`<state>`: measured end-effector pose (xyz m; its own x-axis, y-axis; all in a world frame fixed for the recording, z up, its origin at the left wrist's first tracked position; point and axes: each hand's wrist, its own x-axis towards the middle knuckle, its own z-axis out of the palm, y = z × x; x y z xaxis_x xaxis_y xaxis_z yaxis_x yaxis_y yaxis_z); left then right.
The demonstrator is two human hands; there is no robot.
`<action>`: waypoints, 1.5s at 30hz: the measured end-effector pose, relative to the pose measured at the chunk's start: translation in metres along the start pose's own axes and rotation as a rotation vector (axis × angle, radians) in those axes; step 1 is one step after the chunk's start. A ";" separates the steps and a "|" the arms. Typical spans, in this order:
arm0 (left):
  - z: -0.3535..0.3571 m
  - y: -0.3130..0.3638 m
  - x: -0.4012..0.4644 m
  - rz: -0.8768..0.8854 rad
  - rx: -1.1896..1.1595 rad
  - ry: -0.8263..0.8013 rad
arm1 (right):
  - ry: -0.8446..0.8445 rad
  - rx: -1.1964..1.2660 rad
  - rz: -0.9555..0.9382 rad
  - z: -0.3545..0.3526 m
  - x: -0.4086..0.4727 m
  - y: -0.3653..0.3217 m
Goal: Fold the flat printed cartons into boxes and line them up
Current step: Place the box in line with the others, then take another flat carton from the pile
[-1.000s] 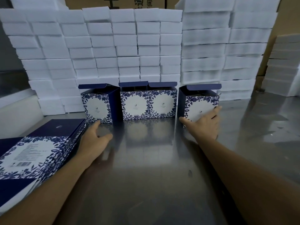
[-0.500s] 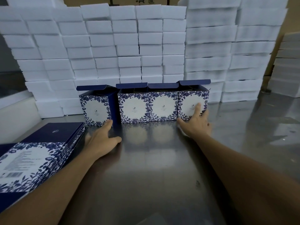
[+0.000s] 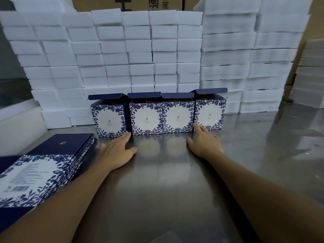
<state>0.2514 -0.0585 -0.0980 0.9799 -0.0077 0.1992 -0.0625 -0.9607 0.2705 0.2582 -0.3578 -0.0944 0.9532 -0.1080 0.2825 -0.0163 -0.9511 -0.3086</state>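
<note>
Several blue-and-white floral boxes stand in a row at the back of the steel table (image 3: pixel 166 190), top flaps up. The leftmost box (image 3: pixel 109 118) sits slightly turned; the rightmost box (image 3: pixel 209 114) stands tight against its neighbour (image 3: pixel 178 116). My left hand (image 3: pixel 116 150) lies flat on the table, fingertips touching the leftmost box's lower right corner. My right hand (image 3: pixel 204 143) rests on the table with relaxed fingers, one fingertip at the rightmost box's lower left corner. A stack of flat printed cartons (image 3: pixel 40 171) lies at the left.
A wall of white foam blocks (image 3: pixel 122 55) rises right behind the row of boxes. More foam stacks (image 3: pixel 310 76) stand at the far right. Brown shipping cartons (image 3: pixel 149 4) show above the foam. Bare steel stretches to the right of the boxes.
My right hand pushed the rightmost box left until it closed up against the row, then drew back down to the table. My left hand slid to the leftmost box's corner.
</note>
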 end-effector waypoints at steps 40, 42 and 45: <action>-0.096 -0.062 -0.152 -0.589 0.021 0.227 | -0.039 0.457 -0.062 -0.023 -0.136 -0.063; -0.099 -0.061 -0.154 -0.555 0.037 0.246 | -0.016 0.476 -0.059 -0.022 -0.135 -0.063; -0.098 -0.055 -0.155 -0.513 0.105 0.208 | -0.002 0.499 -0.066 -0.023 -0.135 -0.063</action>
<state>0.0842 0.0228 -0.0519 0.8211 0.5124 0.2514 0.4416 -0.8494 0.2889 0.1233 -0.2894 -0.0925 0.9480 -0.0508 0.3143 0.1902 -0.7015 -0.6868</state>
